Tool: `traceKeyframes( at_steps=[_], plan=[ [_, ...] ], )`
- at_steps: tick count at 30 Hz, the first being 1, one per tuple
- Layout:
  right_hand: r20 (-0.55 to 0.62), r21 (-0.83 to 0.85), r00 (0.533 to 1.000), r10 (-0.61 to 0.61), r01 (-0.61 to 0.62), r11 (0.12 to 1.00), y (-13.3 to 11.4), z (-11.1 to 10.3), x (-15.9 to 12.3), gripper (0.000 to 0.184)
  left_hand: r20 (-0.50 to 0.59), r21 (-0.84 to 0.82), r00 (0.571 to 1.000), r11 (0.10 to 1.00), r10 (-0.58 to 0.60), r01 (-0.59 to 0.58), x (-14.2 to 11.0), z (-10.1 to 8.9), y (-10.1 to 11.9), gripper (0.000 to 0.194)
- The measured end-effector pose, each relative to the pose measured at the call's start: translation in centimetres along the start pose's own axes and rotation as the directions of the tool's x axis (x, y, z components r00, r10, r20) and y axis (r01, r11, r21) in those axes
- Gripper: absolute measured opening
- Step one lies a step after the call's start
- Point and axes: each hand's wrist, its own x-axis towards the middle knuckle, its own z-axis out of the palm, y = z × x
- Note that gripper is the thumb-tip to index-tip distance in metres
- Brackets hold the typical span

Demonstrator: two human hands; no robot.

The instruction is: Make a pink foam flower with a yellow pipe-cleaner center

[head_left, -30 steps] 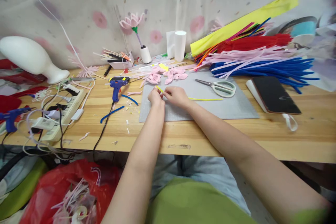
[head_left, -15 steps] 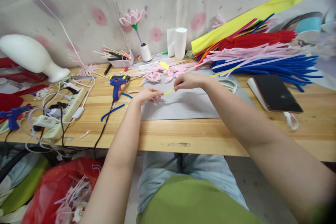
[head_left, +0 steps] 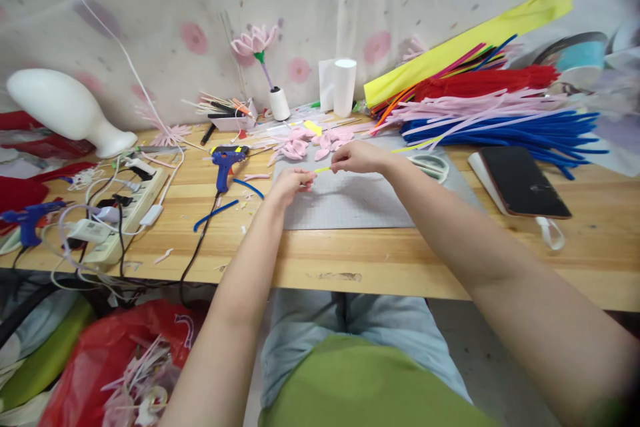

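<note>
A short yellow pipe cleaner (head_left: 323, 169) stretches between my two hands, above the grey cutting mat (head_left: 345, 210). My left hand (head_left: 294, 185) pinches its left end between thumb and fingers. At its other end my right hand (head_left: 354, 157) is closed on it, knuckles up. Just behind the hands lie pink pipe-cleaner petals (head_left: 295, 149) with a small yellow piece (head_left: 313, 127) among them. Scissors with pale handles (head_left: 430, 168) rest on the mat, partly behind my right forearm.
Left of the mat are a blue glue gun (head_left: 227, 163), blue pipe-cleaner pieces (head_left: 215, 215) and a cabled power strip (head_left: 133, 213). A pink flower (head_left: 255, 43) stands at the back. Pipe-cleaner bundles (head_left: 500, 127) and a phone (head_left: 525, 180) are on the right.
My left hand has moved slightly right and closed on the free end of the yellow pipe cleaner. My right hand keeps its hold. The view has shifted a little.
</note>
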Motion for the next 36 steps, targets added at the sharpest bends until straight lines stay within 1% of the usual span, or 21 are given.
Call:
traceKeyframes(
  at_steps=[2, 4, 6, 8, 10, 13, 16, 18, 21, 23, 25, 26, 27, 29, 31, 32, 34, 36],
  plan=[
    [-0.064, 0.009, 0.998, 0.026, -0.025, 1.000, -0.3, 0.5, -0.1, 0.021, -0.111, -0.163, 0.994, 0.987, -0.014, -0.004, 0.3, 0.6, -0.3, 0.011],
    [-0.128, 0.000, 0.991, 0.042, -0.042, 0.999, -0.8, 1.4, -0.1, 0.022, -0.216, -0.304, 0.976, 0.952, -0.039, -0.029, 0.7, 1.5, -0.5, 0.012],
    [-0.192, -0.022, 0.980, 0.058, -0.063, 0.998, -1.6, 2.6, -0.1, 0.023, -0.333, -0.416, 0.940, 0.906, -0.073, -0.077, 0.9, 2.5, -0.7, 0.013],
    [-0.247, -0.059, 0.966, 0.077, -0.095, 0.994, -2.4, 3.8, -0.2, 0.026, -0.425, -0.508, 0.895, 0.854, -0.138, -0.110, 1.2, 3.6, -0.8, 0.015],
    [-0.274, -0.096, 0.957, 0.095, -0.126, 0.987, -3.1, 4.9, -0.3, 0.027, -0.445, -0.600, 0.869, 0.793, -0.219, -0.107, 1.4, 4.5, -0.7, 0.021],
    [-0.273, -0.119, 0.956, 0.111, -0.148, 0.982, -3.6, 6.0, -0.5, 0.028, -0.399, -0.694, 0.871, 0.715, -0.286, -0.083, 1.7, 5.4, -0.6, 0.032],
    [-0.267, -0.104, 0.956, 0.118, -0.150, 0.983, -3.6, 6.5, -0.6, 0.029, -0.389, -0.709, 0.873, 0.700, -0.294, -0.080, 1.7, 5.9, -0.6, 0.035],
    [-0.245, -0.073, 0.959, 0.142, -0.165, 0.984, -3.0, 6.4, -0.6, 0.030, -0.362, -0.694, 0.889, 0.718, -0.281, -0.056, 1.4, 5.8, -0.7, 0.034],
    [-0.148, 0.011, 0.973, 0.178, -0.178, 0.984, -1.5, 5.4, -0.8, 0.028, -0.255, -0.617, 0.935, 0.786, -0.246, 0.039, 0.7, 4.6, -1.0, 0.027],
    [-0.049, 0.036, 0.987, 0.153, -0.151, 0.988, -0.3, 4.0, -0.9, 0.025, -0.212, -0.502, 0.952, 0.860, -0.218, 0.085, 0.1, 3.1, -1.1, 0.023],
    [0.076, 0.005, 0.993, 0.090, -0.090, 0.996, 0.6, 2.3, -1.0, 0.023, -0.216, -0.295, 0.967, 0.953, -0.135, 0.067, -0.3, 1.5, -1.0, 0.022],
    [0.134, -0.003, 0.989, 0.059, -0.059, 0.998, 0.9, 1.5, -1.0, 0.022, -0.191, -0.164, 0.978, 0.985, -0.078, 0.046, -0.4, 0.9, -0.9, 0.020],
    [0.183, -0.009, 0.983, 0.031, -0.030, 1.000, 1.0, 0.8, -1.0, 0.022, -0.143, -0.036, 0.989, 0.999, -0.035, 0.030, -0.5, 0.3, -0.7, 0.018],
    [0.256, -0.014, 0.967, -0.015, 0.019, 1.000, 0.9, -0.3, -0.8, 0.021, 0.004, 0.176, 1.000, 0.984, -0.008, 0.007, -0.6, -0.3, -0.2, 0.017],
    [0.303, -0.026, 0.952, -0.048, 0.058, 0.998, 0.5, -0.9, -0.4, 0.020, 0.141, 0.315, 0.989, 0.949, -0.043, -0.004, -0.6, -0.4, 0.2, 0.018],
    [0.320, -0.032, 0.946, -0.059, 0.073, 0.997, 0.2, -1.0, -0.2, 0.020, 0.184, 0.364, 0.981, 0.931, -0.063, -0.009, -0.6, -0.3, 0.3, 0.018],
    [0.339, -0.046, 0.938, -0.068, 0.089, 0.995, -0.3, -1.1, 0.0, 0.019, 0.226, 0.427, 0.970, 0.904, -0.086, -0.019, -0.6, 0.0, 0.4, 0.018],
    [0.333, -0.064, 0.941, -0.060, 0.086, 0.994, -0.5, -1.0, 0.2, 0.018, 0.221, 0.436, 0.972, 0.900, -0.078, -0.027, -0.5, 0.3, 0.3, 0.018]
  ],
)
